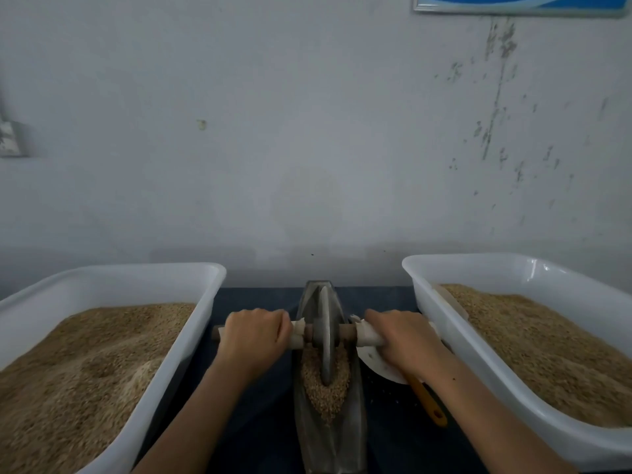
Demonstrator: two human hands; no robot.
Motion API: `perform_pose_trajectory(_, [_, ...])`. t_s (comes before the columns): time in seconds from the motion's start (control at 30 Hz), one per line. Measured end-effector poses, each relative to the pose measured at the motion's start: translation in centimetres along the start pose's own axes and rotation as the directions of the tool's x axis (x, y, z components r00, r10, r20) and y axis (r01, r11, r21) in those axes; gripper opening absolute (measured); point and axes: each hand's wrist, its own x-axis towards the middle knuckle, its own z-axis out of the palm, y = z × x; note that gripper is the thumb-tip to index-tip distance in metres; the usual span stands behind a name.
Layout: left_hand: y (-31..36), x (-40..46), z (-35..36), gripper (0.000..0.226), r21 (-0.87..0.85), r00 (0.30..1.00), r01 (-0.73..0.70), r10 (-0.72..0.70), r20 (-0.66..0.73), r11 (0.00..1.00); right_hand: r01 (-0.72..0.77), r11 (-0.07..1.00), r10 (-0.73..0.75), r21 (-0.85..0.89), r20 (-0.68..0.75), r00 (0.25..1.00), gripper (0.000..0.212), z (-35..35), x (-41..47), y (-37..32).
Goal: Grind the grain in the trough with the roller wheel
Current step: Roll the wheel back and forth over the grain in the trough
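Your left hand (251, 336) and right hand (402, 338) each curl round the wooden axle (347, 331) on either side of the roller wheel (325, 336), which stands upright in the boat-shaped metal trough (328, 436). The grain (325, 391) lies heaped in the trough around the wheel's near edge, with a white grain-filled tub (143, 278) left of the trough and another tub (513, 265) right of it

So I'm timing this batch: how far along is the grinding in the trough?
Done: the trough is loaded and the wheel stands in the grain. In hand: the left hand and right hand grip the axle on either side of the wheel. Left: nearly everything; the grain still looks whole, with no flour visible.
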Motion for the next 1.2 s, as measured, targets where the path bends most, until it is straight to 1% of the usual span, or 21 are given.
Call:
perform_pose_trajectory(0.07, [0.6, 0.0, 0.3, 0.036, -0.089, 1.0, 0.005, -0.005, -0.002, 0.996, 0.014, 1.0, -0.014, -0.008, -0.002, 1.0, 0.017, -0.1, 0.0, -0.4])
perform_pose_trajectory(0.17, [0.5, 0.1, 0.6, 0.035, -0.099, 0.999, 0.036, -0.033, 0.036, 0.994, 0.027, 0.998, -0.029, -0.05, -0.031, 0.999, 0.017, -0.2, 0.2, -0.6])
perform_pose_trajectory(0.23, [0.3, 0.2, 0.8, 0.034, -0.096, 0.998, 0.032, -0.026, 0.062, 0.995, 0.023, 0.998, -0.026, -0.056, -0.047, 0.999, 0.018, 0.0, 0.2, -0.7])
perform_pose_trajectory(0.37, [0.4, 0.2, 1.3, 0.028, -0.047, 0.998, 0.022, -0.019, 0.057, 0.999, 0.01, 0.997, -0.015, -0.072, -0.076, 0.997, 0.018, 0.1, 0.5, -0.9])
perform_pose_trajectory(0.43, [0.3, 0.6, 1.4, 0.024, 0.029, 0.999, 0.008, -0.009, 0.041, 1.0, -0.006, 0.998, 0.002, -0.066, -0.065, 0.998, 0.019, 0.0, 0.9, -0.8])
perform_pose_trajectory(0.5, [0.3, 1.4, 1.5, 0.016, 0.133, 0.996, -0.05, 0.04, 0.076, 0.99, -0.018, 0.998, 0.015, -0.067, -0.054, 0.998, 0.019, -0.2, 1.5, -0.8])
perform_pose_trajectory(0.6, [0.1, 2.7, 1.6, 0.018, 0.246, 0.984, -0.121, 0.084, 0.158, 0.962, -0.041, 0.997, 0.039, -0.063, -0.04, 0.998, 0.019, -0.5, 2.5, -0.8])
perform_pose_trajectory(0.77, [-0.2, 3.4, 1.6, 0.019, 0.252, 0.978, -0.138, 0.091, 0.188, 0.958, -0.064, 0.994, 0.062, -0.087, -0.026, 0.998, 0.018, -1.0, 3.1, -1.0])
perform_pose_trajectory(0.8, [-0.2, 3.2, 1.4, 0.019, 0.253, 0.977, -0.146, 0.099, 0.19, 0.956, -0.064, 0.994, 0.063, -0.094, -0.015, 0.998, 0.017, -1.1, 3.0, -1.1])
perform_pose_trajectory(0.87, [0.1, 2.7, 0.8, 0.019, 0.268, 0.972, -0.176, 0.125, 0.198, 0.947, -0.067, 0.994, 0.072, -0.085, 0.055, 0.996, 0.017, -1.5, 2.6, -1.0])
perform_pose_trajectory(0.93, [0.5, 2.0, 0.2, 0.015, 0.278, 0.966, -0.208, 0.153, 0.209, 0.938, -0.071, 0.996, 0.08, -0.053, 0.185, 0.98, 0.019, -2.1, 2.3, -1.0])
perform_pose_trajectory(1.0, [0.8, 1.0, -0.2, 0.009, 0.255, 0.96, -0.232, 0.179, 0.217, 0.939, -0.072, 0.997, 0.073, -0.013, 0.318, 0.945, 0.026, -2.9, 1.8, -1.0])
perform_pose_trajectory(1.03, [0.8, 0.5, -0.4, 0.007, 0.238, 0.958, -0.241, 0.191, 0.215, 0.941, -0.071, 0.997, 0.064, 0.006, 0.363, 0.93, 0.03, -3.2, 1.4, -1.1])
perform_pose_trajectory(1.1, [0.5, -0.4, -0.5, 0.012, 0.214, 0.962, -0.23, 0.188, 0.197, 0.95, -0.049, 0.999, 0.043, 0.008, 0.38, 0.924, 0.031, -3.6, 0.9, -1.5])
perform_pose_trajectory(1.2, [0.1, -0.8, -0.4, 0.005, 0.182, 0.957, -0.247, 0.21, 0.2, 0.952, -0.034, 0.999, 0.044, -0.037, 0.333, 0.942, 0.025, -3.7, 0.8, -2.0])
